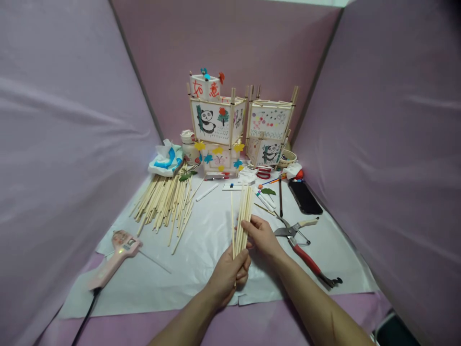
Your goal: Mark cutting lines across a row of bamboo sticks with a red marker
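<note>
A small bundle of pale wooden sticks [245,204] stands nearly upright between my hands over the white sheet. My left hand [230,270] is closed round the lower ends, thumb across the front. One stick [232,226] leans apart from the others on the left, its lower part in the left hand. Higher up, my right hand [262,234] pinches the bundle from the right side, with the thumb on the front. The fingers behind the sticks are partly hidden. A large loose pile of similar sticks [158,202] lies to the left.
Decorated paper lanterns [216,120] [270,122] stand at the back. A pink glue gun [117,259] with a cord lies at left. Red-handled pruning shears [306,257] and a black phone [305,197] lie at right. Markers [265,199], red scissors [264,172] and tissues [165,158] are further back.
</note>
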Tool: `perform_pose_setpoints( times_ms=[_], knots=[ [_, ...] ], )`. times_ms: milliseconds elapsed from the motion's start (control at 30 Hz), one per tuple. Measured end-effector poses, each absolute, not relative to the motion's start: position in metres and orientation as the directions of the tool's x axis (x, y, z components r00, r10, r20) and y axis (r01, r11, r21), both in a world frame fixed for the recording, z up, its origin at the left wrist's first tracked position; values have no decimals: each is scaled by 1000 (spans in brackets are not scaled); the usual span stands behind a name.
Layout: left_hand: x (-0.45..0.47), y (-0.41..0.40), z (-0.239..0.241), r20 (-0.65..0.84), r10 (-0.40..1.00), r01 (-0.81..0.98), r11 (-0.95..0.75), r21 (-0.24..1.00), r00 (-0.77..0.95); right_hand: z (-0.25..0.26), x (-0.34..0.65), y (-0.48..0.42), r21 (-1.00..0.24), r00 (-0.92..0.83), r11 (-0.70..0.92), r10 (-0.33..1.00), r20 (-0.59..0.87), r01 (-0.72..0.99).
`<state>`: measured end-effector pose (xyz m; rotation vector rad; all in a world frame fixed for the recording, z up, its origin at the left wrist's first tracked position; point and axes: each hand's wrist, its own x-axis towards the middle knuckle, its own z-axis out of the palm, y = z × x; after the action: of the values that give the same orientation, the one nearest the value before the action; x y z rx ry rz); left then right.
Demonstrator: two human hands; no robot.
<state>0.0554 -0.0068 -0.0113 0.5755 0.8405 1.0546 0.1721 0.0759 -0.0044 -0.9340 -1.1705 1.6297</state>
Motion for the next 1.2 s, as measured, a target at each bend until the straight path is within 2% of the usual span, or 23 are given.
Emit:
perform_pose_setpoints(
  times_ms=[267, 500, 867, 1067, 1200],
  knots=[
    [53, -4, -13, -367, 880, -532, 474, 702, 301, -3, 180, 70, -977, -191, -128, 977, -95, -170],
    [56, -5, -2, -416, 854, -550, 520, 653, 313, -6, 182, 68, -978, -179, -154, 975, -127, -142],
    [57, -4, 0, -408, 848, -579, 529, 620, 338, -8, 183, 68, -981, -147, -140, 982, -120, -136],
    [55, -5, -3, -393, 847, -563, 531, 633, 358, -9, 184, 69, -970, -166, -180, 974, -153, -161],
    [53, -5, -9, -367, 845, -535, 531, 657, 389, -10, 186, 68, -950, -254, -248, 947, -197, -191]
  ],
)
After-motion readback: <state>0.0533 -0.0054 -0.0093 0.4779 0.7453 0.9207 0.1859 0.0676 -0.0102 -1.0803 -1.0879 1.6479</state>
